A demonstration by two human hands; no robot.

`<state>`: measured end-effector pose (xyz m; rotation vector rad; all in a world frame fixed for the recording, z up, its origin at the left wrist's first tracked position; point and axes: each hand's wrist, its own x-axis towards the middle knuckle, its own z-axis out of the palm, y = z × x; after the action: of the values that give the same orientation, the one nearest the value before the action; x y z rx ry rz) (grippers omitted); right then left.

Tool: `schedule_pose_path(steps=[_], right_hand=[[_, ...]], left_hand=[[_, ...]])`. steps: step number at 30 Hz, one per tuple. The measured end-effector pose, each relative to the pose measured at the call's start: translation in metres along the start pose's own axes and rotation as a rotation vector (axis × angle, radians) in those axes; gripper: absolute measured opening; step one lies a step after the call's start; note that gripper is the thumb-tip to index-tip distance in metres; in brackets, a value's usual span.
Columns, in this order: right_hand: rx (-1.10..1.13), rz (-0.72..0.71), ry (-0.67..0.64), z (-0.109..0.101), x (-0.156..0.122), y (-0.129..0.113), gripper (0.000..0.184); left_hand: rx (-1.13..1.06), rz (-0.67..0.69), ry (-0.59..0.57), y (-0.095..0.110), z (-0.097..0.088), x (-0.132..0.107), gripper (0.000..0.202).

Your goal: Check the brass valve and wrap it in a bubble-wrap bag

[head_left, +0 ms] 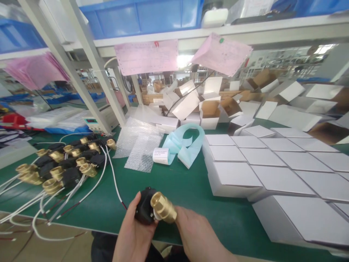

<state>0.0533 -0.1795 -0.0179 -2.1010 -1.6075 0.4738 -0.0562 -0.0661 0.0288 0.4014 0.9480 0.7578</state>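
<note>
Over the front edge of the green table, both hands hold one motorized brass valve [163, 208], a brass body joined to a black actuator housing [144, 205]. My left hand [136, 227] is wrapped round the black housing, its thumb along the side. My right hand [195, 227] grips the far end of the brass body; its fingertips are hidden behind the metal. On the left of the table lie several similar valves [88, 169] with white wires. Beyond my hands sits a roll of labels [160, 155] with its pale blue backing strip [191, 140] curled beside it.
Bubble wrap bags [144, 149] lie behind the label roll. Closed white boxes [234, 174] stand in rows at right, with open white boxes [188, 103] heaped behind. Metal posts [95, 69] carry a shelf with a blue bin [147, 18]; pink papers [147, 56] hang from it.
</note>
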Motion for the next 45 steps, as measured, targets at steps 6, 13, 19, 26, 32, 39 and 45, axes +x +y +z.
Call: schedule_pose_path(steps=[6, 13, 19, 26, 32, 39, 45], right_hand=[[-0.160, -0.294, 0.416, 0.021, -0.016, 0.006, 0.034], [0.480, -0.393, 0.567, -0.001, -0.007, 0.001, 0.017], [1.060, -0.064, 0.510, 0.006, 0.002, -0.003, 0.017], [1.353, 0.121, 0.370, -0.001, 0.003, -0.008, 0.052], [1.340, 0.074, 0.414, -0.002, 0.002, -0.011, 0.040], [1.133, 0.019, 0.502, -0.002, 0.000, -0.012, 0.020], [0.627, -0.239, 0.735, -0.011, -0.001, -0.021, 0.019]], left_hand=[[-0.067, 0.018, 0.007, -0.002, 0.012, 0.000, 0.015], [-0.040, 0.019, 0.081, -0.009, 0.016, -0.001, 0.016], [0.020, 0.052, 0.075, -0.019, 0.018, -0.007, 0.008], [0.132, 0.184, -0.019, -0.024, 0.016, -0.017, 0.052], [0.124, 0.167, -0.024, -0.024, 0.018, -0.018, 0.044], [0.070, 0.101, 0.015, -0.023, 0.022, -0.014, 0.013], [-0.026, -0.023, 0.108, -0.023, 0.025, -0.011, 0.022]])
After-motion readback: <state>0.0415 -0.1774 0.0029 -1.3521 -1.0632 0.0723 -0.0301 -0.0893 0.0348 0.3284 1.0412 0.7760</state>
